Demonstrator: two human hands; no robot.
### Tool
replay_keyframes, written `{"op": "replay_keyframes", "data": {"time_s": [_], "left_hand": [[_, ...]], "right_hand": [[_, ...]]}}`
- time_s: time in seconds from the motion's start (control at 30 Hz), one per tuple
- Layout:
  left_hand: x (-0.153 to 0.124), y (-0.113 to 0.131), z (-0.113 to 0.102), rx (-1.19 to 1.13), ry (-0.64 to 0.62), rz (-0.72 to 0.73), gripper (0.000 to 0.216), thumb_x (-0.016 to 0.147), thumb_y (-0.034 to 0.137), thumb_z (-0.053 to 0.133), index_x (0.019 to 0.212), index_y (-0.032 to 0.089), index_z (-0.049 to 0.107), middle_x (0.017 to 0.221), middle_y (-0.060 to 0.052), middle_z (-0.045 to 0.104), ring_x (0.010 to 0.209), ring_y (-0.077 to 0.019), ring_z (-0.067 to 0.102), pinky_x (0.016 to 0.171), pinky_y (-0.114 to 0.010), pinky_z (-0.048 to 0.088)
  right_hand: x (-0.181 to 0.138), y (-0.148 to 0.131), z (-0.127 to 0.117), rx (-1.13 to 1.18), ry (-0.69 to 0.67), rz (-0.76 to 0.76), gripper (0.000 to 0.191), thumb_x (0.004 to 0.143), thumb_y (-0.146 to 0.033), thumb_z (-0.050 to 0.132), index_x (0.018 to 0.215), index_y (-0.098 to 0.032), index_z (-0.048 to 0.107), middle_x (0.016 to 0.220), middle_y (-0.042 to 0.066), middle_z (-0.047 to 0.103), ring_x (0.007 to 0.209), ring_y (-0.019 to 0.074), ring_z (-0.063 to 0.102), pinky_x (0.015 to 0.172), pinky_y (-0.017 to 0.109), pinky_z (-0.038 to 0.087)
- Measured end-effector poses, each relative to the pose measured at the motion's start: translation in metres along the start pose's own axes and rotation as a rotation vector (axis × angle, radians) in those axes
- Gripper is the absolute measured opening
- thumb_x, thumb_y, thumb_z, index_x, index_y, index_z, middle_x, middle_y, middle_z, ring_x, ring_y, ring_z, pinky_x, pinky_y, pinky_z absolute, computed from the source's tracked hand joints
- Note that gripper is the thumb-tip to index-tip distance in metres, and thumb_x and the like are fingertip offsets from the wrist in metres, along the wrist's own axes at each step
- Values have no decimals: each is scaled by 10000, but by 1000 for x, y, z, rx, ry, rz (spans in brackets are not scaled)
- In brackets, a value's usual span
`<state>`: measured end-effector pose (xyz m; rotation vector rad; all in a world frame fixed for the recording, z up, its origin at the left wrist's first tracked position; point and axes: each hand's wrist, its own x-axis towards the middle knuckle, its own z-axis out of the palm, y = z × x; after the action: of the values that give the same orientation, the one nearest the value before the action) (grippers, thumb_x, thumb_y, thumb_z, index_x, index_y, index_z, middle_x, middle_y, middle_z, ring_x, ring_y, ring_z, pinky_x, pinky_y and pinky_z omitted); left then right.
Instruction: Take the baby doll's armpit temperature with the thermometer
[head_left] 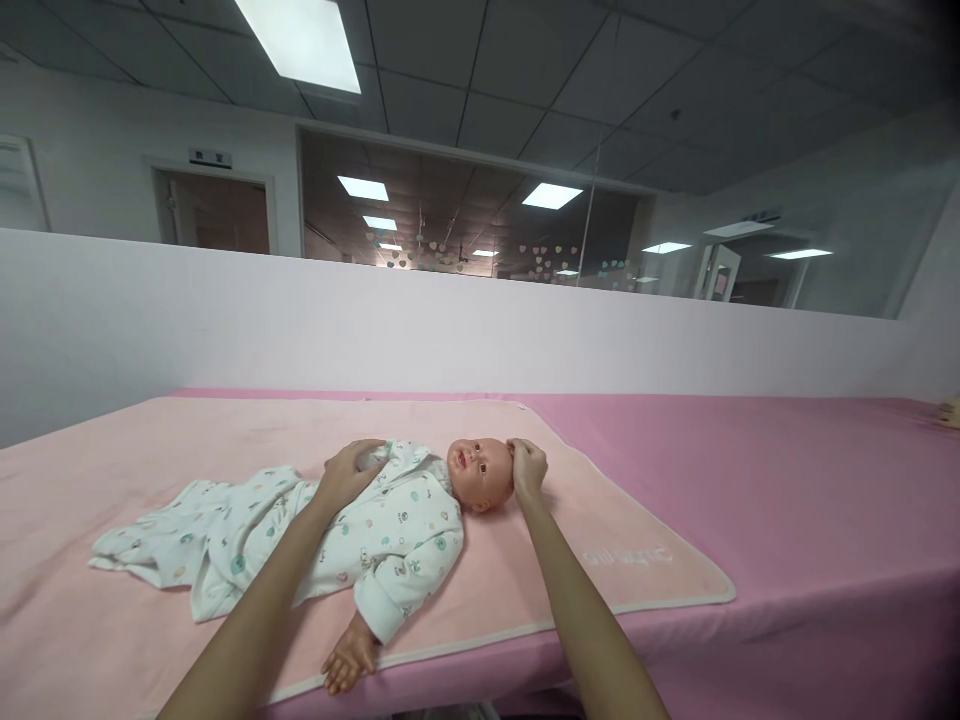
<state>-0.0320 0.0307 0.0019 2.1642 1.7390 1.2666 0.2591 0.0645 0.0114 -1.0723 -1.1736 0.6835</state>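
A baby doll [409,505] lies on its back across the peach blanket [600,500], its head [480,472] to the right. It wears a white gown [397,515] with a small coloured print, whose empty lower end spreads to the left. My left hand [354,472] is closed round the gown's far sleeve, beside the doll's chest. At the crown of the head my right hand [529,465] rests with curled fingers, gripping its edge; the fingertips are partly hidden. The doll's bare near hand [351,655] lies palm up by the blanket's front edge.
Beneath the blanket a pink sheet [787,480] covers the table and hangs over its front edge. A low white wall [465,335] runs along the back, with glass windows above it. A small tan object [949,412] shows at the far right edge.
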Motion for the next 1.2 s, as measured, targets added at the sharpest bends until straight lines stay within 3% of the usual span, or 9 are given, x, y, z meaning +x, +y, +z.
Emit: {"op": "replay_keyframes", "data": {"time_s": [0.13, 0.3, 0.37, 0.53, 0.63, 0.77, 0.93, 1.07, 1.2], "left_hand": [[-8, 23, -4, -151, -39, 124, 298, 744, 417, 457, 885, 230, 641, 968, -15, 639, 921, -191, 546, 769, -274, 426], [-14, 43, -2, -164, -173, 128, 370, 709, 482, 501, 891, 200, 658, 680, -5, 635, 589, -138, 508, 545, -241, 377], [-14, 43, 1, -177, -189, 122, 402, 676, 488, 539, 903, 179, 660, 626, -2, 611, 538, -126, 469, 508, -233, 342], [-12, 37, 5, -237, -196, 113, 302, 701, 409, 534, 815, 179, 694, 617, -14, 630, 568, -143, 500, 526, -233, 336], [-14, 36, 5, -290, -181, 116, 262, 709, 368, 527, 797, 191, 700, 685, -25, 662, 629, -166, 541, 565, -239, 360], [-15, 38, 3, -348, -172, 97, 248, 708, 364, 531, 788, 203, 702, 752, -29, 677, 669, -180, 561, 582, -246, 372], [-16, 37, 3, -386, -166, 75, 234, 690, 367, 561, 756, 197, 707, 702, -38, 664, 649, -175, 541, 565, -245, 356], [-15, 36, 3, -457, -160, 32, 248, 656, 374, 609, 783, 183, 701, 617, -30, 620, 588, -149, 497, 524, -233, 325], [-13, 34, 1, -708, -112, -90, 345, 637, 370, 635, 919, 174, 663, 604, -13, 606, 530, -110, 466, 494, -213, 317]], "right_hand": [[-21, -7, 17, -124, 37, -128, 206, 699, -331, 429, 686, -217, 600, 827, 71, 629, 980, 249, 470, 887, 374, 278], [-55, -12, 63, -605, -197, -749, 157, 777, -210, 432, 758, -244, 584, 852, 39, 614, 934, 217, 468, 959, 404, 181], [-60, -12, 77, -795, -189, -908, 165, 784, -171, 424, 810, -225, 577, 858, 35, 610, 922, 211, 464, 977, 426, 155], [-55, -4, 85, -1102, -92, -1029, 179, 771, -130, 452, 643, -200, 557, 585, -3, 553, 804, 182, 480, 1009, 482, 81], [-53, -4, 80, -1070, -84, -1073, 173, 773, -126, 461, 651, -206, 555, 593, -14, 562, 787, 166, 488, 1007, 492, 89], [-51, -12, 69, -887, -42, -1071, 146, 796, -143, 442, 755, -200, 570, 692, -7, 602, 780, 141, 504, 988, 442, 190], [-39, -19, 51, -569, 211, -1072, 127, 801, -163, 447, 834, -167, 569, 765, 40, 609, 778, 154, 533, 817, 347, 395], [-38, -23, 44, -364, 360, -1024, 107, 801, -177, 465, 851, -165, 560, 792, 64, 601, 777, 168, 547, 696, 326, 464], [-49, -22, 53, -295, 297, -1078, 81, 791, -155, 492, 831, -173, 560, 762, 53, 614, 757, 156, 571, 699, 320, 479]]}}
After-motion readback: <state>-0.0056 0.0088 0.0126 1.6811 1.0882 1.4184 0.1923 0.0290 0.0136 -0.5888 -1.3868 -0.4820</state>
